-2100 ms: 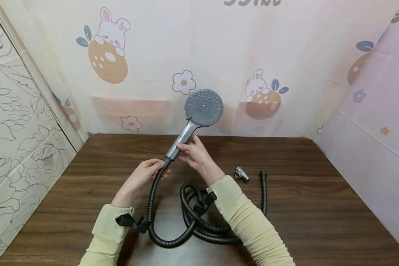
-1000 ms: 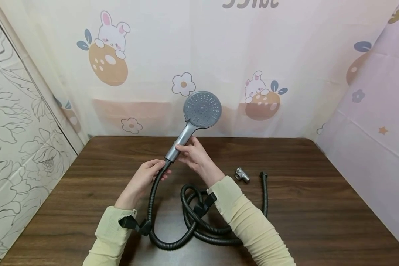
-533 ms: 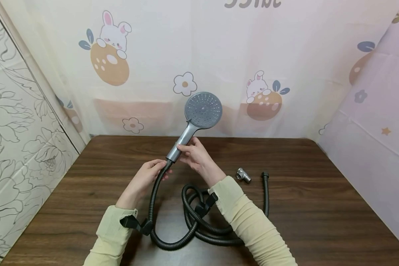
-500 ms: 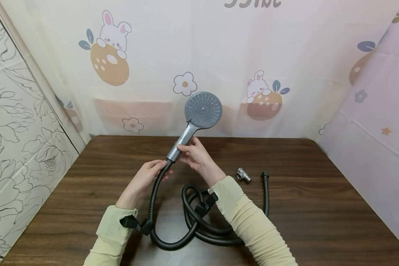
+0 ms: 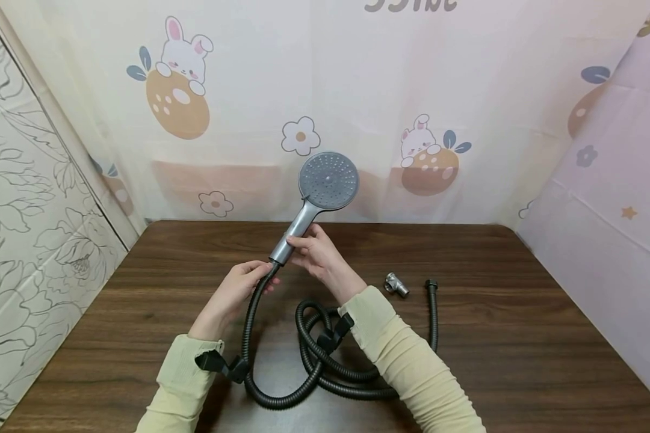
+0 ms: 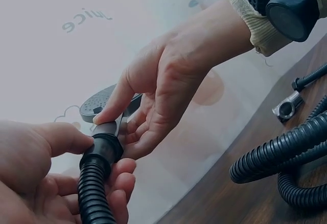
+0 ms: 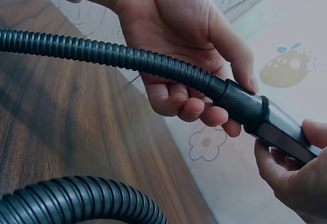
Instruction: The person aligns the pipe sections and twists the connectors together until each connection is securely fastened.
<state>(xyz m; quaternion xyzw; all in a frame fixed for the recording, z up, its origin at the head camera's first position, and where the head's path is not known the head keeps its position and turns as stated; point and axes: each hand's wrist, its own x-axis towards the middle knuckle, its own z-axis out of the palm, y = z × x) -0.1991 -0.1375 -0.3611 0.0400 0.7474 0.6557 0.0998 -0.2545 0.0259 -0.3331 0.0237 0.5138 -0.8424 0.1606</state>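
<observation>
Shower head [image 5: 328,180] is leaning near the centre of the frame, its round grey nozzled face showing. Silver handle [image 5: 302,220] is slanting down-left. Black ribbed hose [image 5: 273,402] is meeting the handle's base at a dark collar [image 7: 244,102]; tightness unclear. Hose is looping over itself, lower middle; capped free end [image 5: 431,285] is lying right of centre, pointing up-frame.

Room to pass lies over the brown wood-grain table [image 5: 531,313] at far right and far left. Coils of ribbed black hose [image 5: 281,401] obstruct the middle; its free end and a small silver metal fitting [image 5: 396,285] interrupt the way farther right; a pale printed curtain [image 5: 357,72] closes the back.
</observation>
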